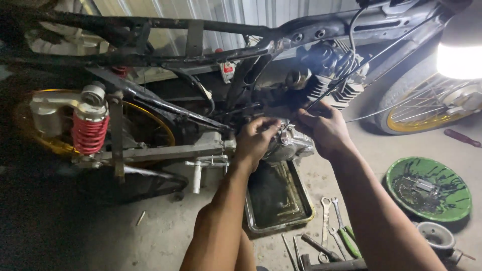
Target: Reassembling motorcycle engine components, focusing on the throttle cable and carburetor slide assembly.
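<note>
While both hands press on the dull cast-metal engine case (291, 143), left hand (255, 140) is curled on its edge, right hand (324, 128) pinches a thin wire (341, 85). Oily rectangular steel tray (253, 221) sits below, wrenches (331, 221) beside.

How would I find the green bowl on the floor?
Start at the motorcycle's front wheel with the yellow rim on the right. Go down the concrete floor toward the person's right arm. The green bowl sits there, round and smeared with black oil, unlike the rectangular metal drip tray.
</note>
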